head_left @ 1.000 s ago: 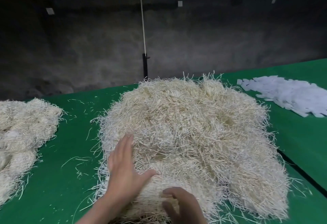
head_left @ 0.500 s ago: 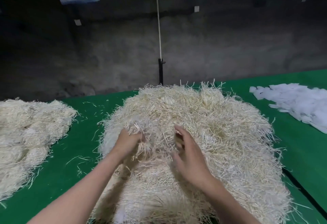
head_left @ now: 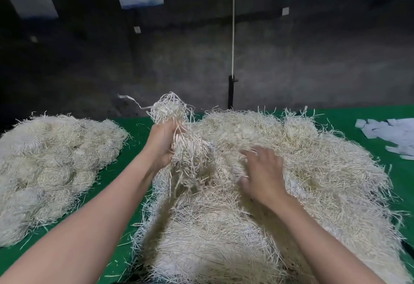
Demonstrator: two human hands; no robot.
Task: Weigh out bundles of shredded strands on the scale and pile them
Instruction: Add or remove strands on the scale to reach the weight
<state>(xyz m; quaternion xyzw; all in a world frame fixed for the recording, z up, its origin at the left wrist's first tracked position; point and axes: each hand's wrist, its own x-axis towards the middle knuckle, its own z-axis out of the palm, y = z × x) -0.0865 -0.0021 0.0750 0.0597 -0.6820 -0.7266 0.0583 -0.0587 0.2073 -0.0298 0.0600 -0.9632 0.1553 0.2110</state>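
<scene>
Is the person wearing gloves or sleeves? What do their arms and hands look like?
No gloves and no sleeves. The left hand and right hand are bare. The left arm and right arm are bare right to the picture's edge. I see no rings, watch or bracelets.

Single head view, close, looking forward-down over green table (head_left: 134, 124) toward wall (head_left: 313, 59)

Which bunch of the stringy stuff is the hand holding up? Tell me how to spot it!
Find the green table, then the biggest pale heap in its middle. At the heap's left edge the left hand grips one bundle. Only it is lifted, a tuft above the fist and strands trailing below.
</scene>
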